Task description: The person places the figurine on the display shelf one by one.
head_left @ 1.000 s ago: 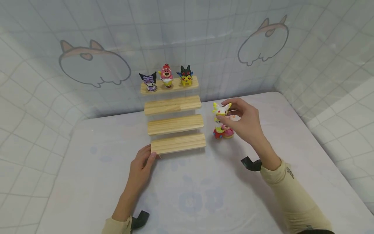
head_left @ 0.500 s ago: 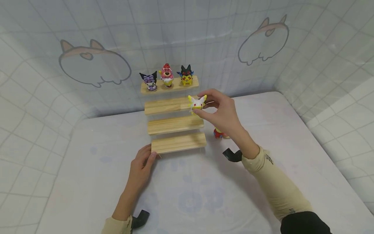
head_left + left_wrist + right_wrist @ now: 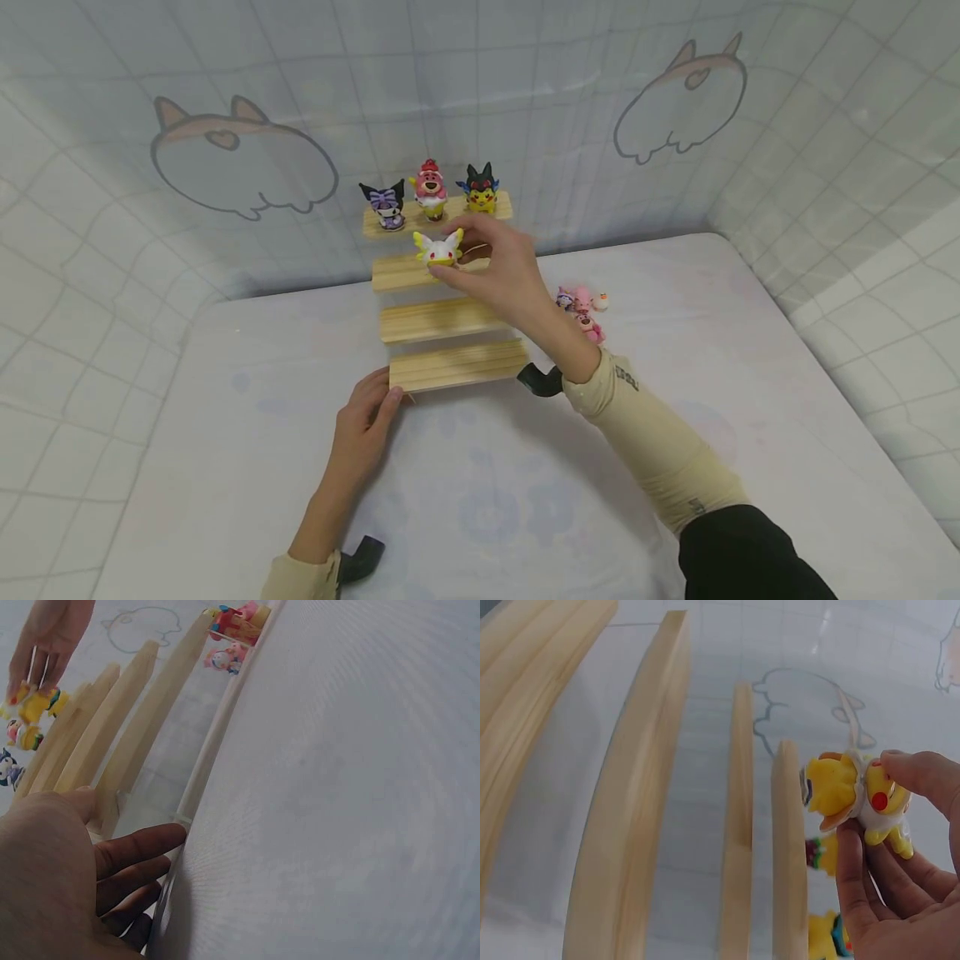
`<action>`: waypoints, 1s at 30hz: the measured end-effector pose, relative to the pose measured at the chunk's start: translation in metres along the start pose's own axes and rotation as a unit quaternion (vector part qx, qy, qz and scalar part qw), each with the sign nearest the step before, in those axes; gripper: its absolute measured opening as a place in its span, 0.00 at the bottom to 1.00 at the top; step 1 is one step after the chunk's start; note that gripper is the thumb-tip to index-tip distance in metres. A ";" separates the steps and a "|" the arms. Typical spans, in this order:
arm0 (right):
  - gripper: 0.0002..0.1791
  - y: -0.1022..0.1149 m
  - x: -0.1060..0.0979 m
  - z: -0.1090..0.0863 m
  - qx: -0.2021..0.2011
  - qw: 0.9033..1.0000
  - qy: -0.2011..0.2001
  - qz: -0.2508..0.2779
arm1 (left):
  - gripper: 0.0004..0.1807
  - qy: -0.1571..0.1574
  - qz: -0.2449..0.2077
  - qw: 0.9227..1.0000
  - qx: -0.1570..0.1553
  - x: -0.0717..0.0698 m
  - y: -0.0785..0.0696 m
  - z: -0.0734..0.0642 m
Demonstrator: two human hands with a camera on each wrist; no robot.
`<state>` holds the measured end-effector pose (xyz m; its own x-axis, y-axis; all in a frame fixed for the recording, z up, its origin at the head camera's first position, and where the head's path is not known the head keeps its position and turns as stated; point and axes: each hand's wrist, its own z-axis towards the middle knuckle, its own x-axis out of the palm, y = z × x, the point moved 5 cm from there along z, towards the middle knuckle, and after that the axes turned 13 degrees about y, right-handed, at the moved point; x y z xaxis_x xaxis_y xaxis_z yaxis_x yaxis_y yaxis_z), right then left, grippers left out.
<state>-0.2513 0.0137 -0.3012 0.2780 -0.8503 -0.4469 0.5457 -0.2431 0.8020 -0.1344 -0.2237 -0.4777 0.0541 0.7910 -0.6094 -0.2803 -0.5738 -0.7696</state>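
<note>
A small white and yellow toy figurine [image 3: 438, 247] with winged ears is pinched between the thumb and fingers of my right hand [image 3: 495, 262]. In the head view it overlaps the second-highest step of a wooden display rack [image 3: 459, 367]. The right wrist view shows the figurine's yellow head [image 3: 831, 784] and a red dot by my thumb. My left hand [image 3: 363, 425] rests on the rack's front left corner. Its thumb touches the lowest step, and its fingers [image 3: 142, 847] reach fairly straight along the clear side panel near the base.
The top step carries a purple and black figurine [image 3: 390, 207], a pink bear figurine [image 3: 430, 196] and a black-hooded yellow figurine [image 3: 481, 192]. Several more figurines [image 3: 583, 302] cluster on the cloth right of the rack, beside my right forearm. A patterned curtain [image 3: 570, 125] hangs behind the rack.
My right hand has lifted the white and yellow figurine from the cluster and carried it left, over the rack's upper steps. The left hand has stayed at the corner.
</note>
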 end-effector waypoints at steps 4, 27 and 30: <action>0.23 0.001 0.011 0.009 -0.003 1.000 0.003 0.002 | 0.14 0.012 -0.001 1.000 -0.011 -0.001 -0.002 -0.001; 0.25 -0.016 0.045 0.026 0.033 0.999 0.011 0.014 | 0.12 0.011 0.006 1.000 -0.013 -0.003 -0.004 0.000; 0.29 -0.017 0.044 0.026 0.041 0.999 0.019 0.005 | 0.12 0.011 0.006 1.000 -0.013 -0.003 -0.004 0.000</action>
<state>-0.2689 -0.0317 -0.3245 0.3143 -0.8349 -0.4518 0.4758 -0.2733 0.8360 -0.1334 -0.2241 -0.4728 0.0727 0.7797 -0.6219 -0.2563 -0.5881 -0.7671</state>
